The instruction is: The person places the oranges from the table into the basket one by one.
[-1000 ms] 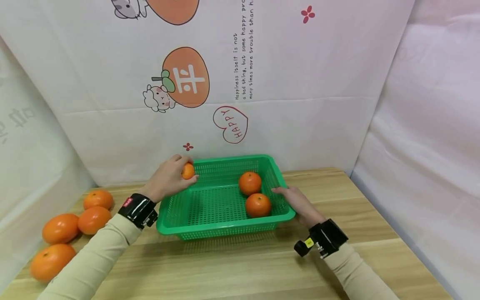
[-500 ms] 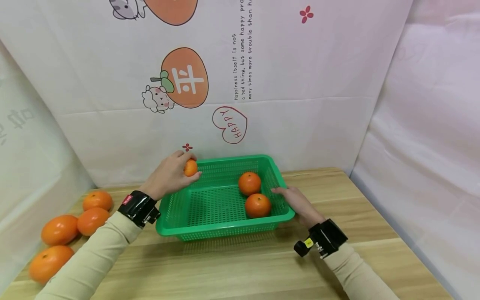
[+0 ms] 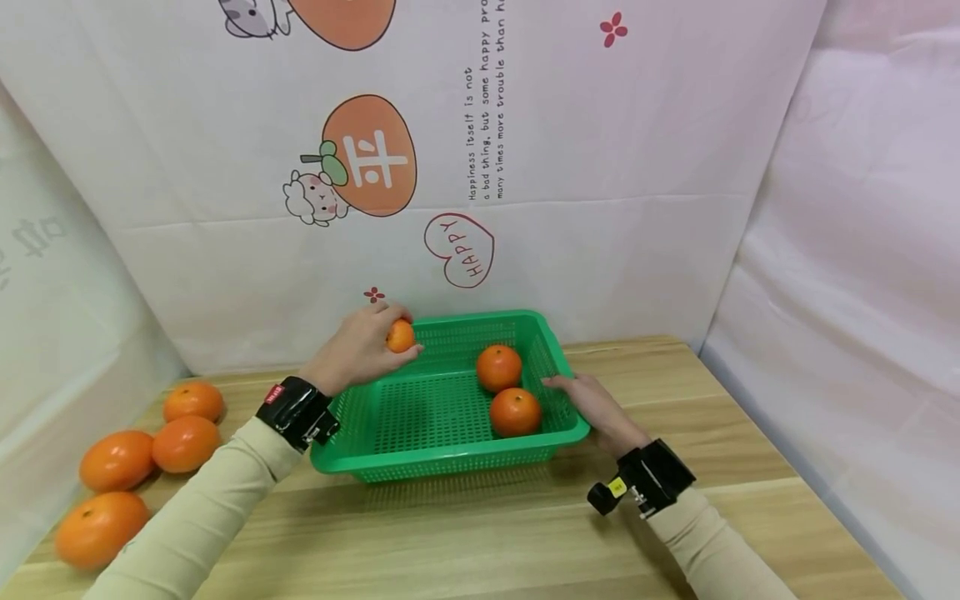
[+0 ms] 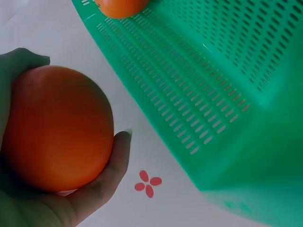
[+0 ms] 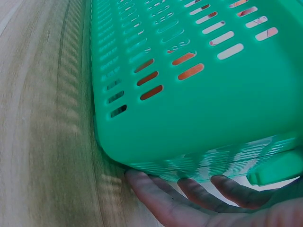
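Note:
My left hand holds an orange over the left back part of a green plastic basket. The left wrist view shows fingers and thumb curled round that orange, beside the basket's slotted wall. Inside the basket, two oranges sit against each other toward the right: one at the back and one in front. At the right end, my right hand grips the basket, thumb over the rim. Its other fingers press the outer wall from below, as the right wrist view shows.
Several more oranges lie at the left of the wooden table, near my left sleeve. A white printed cloth stands upright behind the basket, and white cloth also hangs at both sides.
My left hand has moved right with the orange, from the basket's left rim to further over its inside. The right hand and the basket have stayed nearly in place.

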`<state>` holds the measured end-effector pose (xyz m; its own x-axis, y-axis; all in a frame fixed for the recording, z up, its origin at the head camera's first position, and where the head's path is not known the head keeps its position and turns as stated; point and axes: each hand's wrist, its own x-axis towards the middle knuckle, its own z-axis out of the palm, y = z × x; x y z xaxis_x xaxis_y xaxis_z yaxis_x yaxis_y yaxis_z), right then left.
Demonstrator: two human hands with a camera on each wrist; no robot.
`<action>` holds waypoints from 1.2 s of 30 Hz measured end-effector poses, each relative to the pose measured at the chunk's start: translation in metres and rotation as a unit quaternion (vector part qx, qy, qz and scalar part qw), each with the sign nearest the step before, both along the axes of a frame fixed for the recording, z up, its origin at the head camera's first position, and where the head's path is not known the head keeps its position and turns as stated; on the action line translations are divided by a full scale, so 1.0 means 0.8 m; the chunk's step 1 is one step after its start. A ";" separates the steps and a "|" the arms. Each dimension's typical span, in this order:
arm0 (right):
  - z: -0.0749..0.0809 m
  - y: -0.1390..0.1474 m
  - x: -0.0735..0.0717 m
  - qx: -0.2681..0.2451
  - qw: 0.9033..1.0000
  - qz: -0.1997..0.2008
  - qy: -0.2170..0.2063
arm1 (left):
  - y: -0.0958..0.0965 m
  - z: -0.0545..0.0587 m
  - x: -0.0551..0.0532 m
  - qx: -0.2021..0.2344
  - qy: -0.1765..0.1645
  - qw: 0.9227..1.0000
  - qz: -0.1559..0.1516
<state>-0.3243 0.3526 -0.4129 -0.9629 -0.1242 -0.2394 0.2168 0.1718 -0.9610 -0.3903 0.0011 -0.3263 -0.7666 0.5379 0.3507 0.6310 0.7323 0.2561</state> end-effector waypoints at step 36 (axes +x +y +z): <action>0.002 0.001 -0.001 -0.003 1.000 0.002 -0.003 | 0.060 -0.061 -0.045 -0.136 -0.181 0.973 -0.041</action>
